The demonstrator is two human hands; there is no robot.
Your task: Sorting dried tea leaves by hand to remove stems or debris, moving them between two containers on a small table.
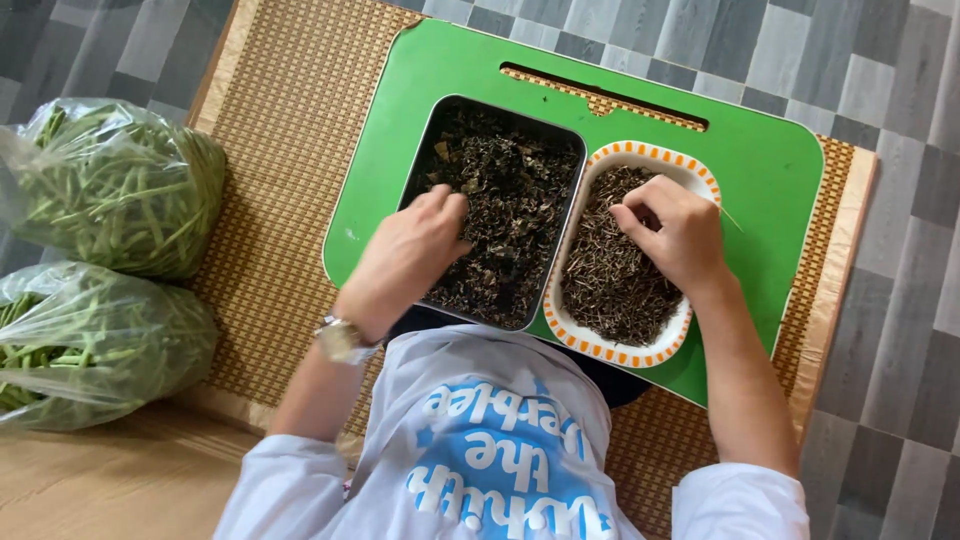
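The person wears a white short-sleeved shirt (480,440). Its sleeves end near the elbows, one at the lower left edge of the view and one at the lower right, and both forearms are bare. On the front is a large bright blue printed panel (500,470) with rounded white lettering and a small white star shape near its upper left corner. The cloth lies in soft folds around the neckline. On the left wrist sits a wristwatch (343,338) with a pale, silvery metal case and band. The fingers (440,205) carry no rings that can be made out.
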